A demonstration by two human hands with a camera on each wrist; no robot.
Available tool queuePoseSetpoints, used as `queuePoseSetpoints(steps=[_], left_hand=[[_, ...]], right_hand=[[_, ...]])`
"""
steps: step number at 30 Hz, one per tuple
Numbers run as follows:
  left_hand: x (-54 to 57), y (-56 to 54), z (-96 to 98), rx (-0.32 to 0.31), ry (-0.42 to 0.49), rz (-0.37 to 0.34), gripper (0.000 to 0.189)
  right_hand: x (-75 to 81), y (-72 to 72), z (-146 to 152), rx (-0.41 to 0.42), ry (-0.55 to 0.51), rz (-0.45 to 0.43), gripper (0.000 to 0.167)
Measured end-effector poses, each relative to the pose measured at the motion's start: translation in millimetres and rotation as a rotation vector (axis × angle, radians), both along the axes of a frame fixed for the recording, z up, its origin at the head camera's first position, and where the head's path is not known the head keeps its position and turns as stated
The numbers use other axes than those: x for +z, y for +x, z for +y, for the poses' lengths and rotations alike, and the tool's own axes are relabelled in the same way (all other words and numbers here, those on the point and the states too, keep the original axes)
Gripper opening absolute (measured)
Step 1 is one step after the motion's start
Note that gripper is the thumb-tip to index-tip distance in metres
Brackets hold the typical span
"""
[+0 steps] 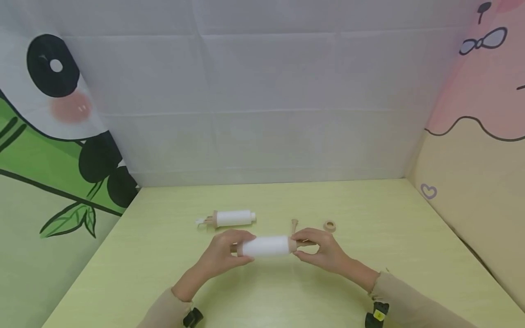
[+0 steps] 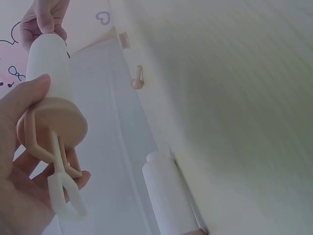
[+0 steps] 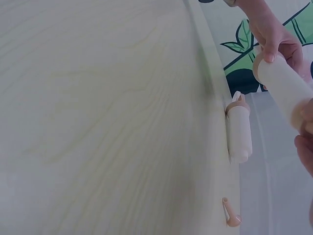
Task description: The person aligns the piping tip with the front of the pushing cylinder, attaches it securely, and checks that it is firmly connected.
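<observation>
A white cylinder (image 1: 265,246) with beige ends lies sideways between both hands, above the table. My left hand (image 1: 223,249) grips its left end, thumb on the side and fingers round the back. In the left wrist view, this end is a beige cap (image 2: 66,120) with bent prongs and a white forked piece (image 2: 63,196) sticking out. With thumb and fingers my right hand (image 1: 324,252) pinches the beige collar (image 1: 292,245) at the other end. That hand partly hides this end.
A similar white cylinder (image 1: 234,218) rests on the table farther back to the left, its forked end pointing left. Behind the right hand lie a small beige peg (image 1: 294,223) with a flared head and a beige ring (image 1: 330,230). A pale cloth wall (image 1: 266,114) stands behind the table.
</observation>
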State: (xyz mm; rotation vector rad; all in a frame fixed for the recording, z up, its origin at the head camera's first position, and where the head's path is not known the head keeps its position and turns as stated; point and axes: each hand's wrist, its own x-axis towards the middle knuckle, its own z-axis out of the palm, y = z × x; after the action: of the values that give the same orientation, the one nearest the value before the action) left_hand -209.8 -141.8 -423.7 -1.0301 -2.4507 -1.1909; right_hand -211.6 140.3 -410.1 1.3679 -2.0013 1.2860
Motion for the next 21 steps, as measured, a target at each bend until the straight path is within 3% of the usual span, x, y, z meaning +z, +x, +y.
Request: queuePoseSetpoints(steps=[3, 10, 21], left_hand=[[1.8, -0.5, 0.8, 0.030, -0.029, -0.057, 0.041], [5.0, -1.7, 3.3, 0.113, -0.200, 0.036, 0.042], [4.9, -2.1, 1.5, 0.114, -0.272, 0.038, 0.041]], right_hand=[[0.9, -0.4, -0.3, -0.011, 0.013, 0.007, 0.036], [1.1, -0.5, -1.5, -0.015, 0.024, -0.024, 0.033], [-4.4, 0.8, -4.9, 0.005, 0.055, -0.024, 0.034]])
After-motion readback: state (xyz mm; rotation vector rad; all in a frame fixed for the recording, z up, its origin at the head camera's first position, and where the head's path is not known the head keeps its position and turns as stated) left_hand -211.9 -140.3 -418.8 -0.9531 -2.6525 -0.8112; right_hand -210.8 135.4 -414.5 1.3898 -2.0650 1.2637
